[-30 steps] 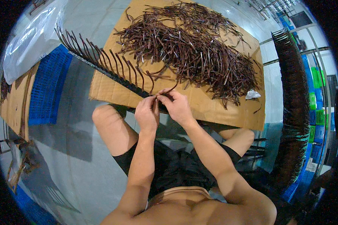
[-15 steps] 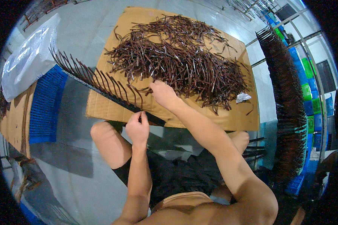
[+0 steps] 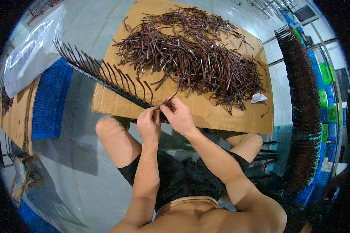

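Presently, the black strip [image 3: 124, 93], slanted across the left edge of the cardboard-topped bench [image 3: 237, 122], is pinched in the left hand's [image 3: 148, 124] closed grip, apparently for steadiness. One brown strand [image 3: 177, 90] is pinched by the right hand [image 3: 179, 117]; loose strands [image 3: 190, 58] are heaped within reach.

A black rail [image 3: 132, 98], fringed with curved brown strips [image 3: 144, 90], slants toward ten o'clock; one pinched strip [image 3: 175, 94] points to one o'clock, toward a tangled strip heap [image 3: 198, 58].
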A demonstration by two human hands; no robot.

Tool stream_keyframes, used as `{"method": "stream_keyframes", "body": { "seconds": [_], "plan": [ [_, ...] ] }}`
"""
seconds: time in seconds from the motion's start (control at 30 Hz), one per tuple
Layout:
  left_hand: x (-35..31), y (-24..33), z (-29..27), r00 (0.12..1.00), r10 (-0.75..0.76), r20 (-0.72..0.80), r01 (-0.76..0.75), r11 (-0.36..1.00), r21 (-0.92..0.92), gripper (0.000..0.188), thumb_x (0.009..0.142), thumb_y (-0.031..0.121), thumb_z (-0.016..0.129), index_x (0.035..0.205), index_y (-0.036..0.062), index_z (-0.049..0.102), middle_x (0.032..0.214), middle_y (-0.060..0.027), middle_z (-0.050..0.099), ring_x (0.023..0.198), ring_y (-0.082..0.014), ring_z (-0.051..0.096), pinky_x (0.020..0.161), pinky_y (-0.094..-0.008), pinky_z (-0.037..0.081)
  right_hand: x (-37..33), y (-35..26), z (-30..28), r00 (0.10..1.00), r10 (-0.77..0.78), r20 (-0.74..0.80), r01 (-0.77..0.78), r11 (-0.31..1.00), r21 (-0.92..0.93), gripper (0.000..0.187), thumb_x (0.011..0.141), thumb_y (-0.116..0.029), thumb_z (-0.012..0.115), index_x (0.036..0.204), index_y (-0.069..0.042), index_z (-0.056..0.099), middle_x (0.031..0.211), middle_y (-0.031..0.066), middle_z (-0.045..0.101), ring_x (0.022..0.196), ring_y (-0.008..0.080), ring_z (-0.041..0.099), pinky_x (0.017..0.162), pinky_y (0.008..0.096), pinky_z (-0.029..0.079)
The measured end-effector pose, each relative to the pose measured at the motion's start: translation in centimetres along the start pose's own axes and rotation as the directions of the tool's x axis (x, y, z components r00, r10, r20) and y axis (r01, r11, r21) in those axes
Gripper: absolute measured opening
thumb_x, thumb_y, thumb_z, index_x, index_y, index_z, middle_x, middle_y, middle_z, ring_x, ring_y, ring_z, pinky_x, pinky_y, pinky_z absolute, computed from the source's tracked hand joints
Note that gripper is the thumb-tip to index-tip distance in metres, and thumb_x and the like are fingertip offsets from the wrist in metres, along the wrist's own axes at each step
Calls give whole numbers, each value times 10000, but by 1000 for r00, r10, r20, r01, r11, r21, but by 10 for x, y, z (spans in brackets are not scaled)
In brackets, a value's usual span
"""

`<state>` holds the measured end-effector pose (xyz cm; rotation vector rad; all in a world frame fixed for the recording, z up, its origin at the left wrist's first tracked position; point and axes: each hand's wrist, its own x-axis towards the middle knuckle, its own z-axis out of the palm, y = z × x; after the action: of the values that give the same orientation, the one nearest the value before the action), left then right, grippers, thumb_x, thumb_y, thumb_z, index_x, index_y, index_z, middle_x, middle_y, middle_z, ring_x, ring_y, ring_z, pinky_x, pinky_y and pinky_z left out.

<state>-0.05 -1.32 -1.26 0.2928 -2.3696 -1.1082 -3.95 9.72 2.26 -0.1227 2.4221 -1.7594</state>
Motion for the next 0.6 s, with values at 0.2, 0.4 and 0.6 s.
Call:
{"method": "stream_keyframes", "body": {
  "seconds": [0.2,0.4,0.6],
  "plan": [
    [-1,-1,2,998,-59,36,61,997,-50,77,825,84,660,881,30,663,834,-139,650,756,-324,627,671,-378,501,-4,-3,5,996,-85,-28,86,996,13,192,879,-154,620,964,18,607,807,181,670,693,264,668,613,344,511],
    [-1,0,3,995,-88,46,91,994,-54,82,827,86,655,888,31,658,839,-140,650,769,-323,626,675,-378,500,0,-10,4,958,-286,31,286,932,-223,178,873,-166,603,950,-6,608,837,184,652,721,361,638,625,420,510],
    [-4,-7,3,994,-82,69,83,996,-22,129,805,62,666,924,13,656,872,-156,660,765,-308,650,694,-345,513,0,-5,1,944,-295,145,327,894,-306,189,862,-150,604,978,-1,625,964,161,655,823,354,637,720,404,519]
  ]
}}
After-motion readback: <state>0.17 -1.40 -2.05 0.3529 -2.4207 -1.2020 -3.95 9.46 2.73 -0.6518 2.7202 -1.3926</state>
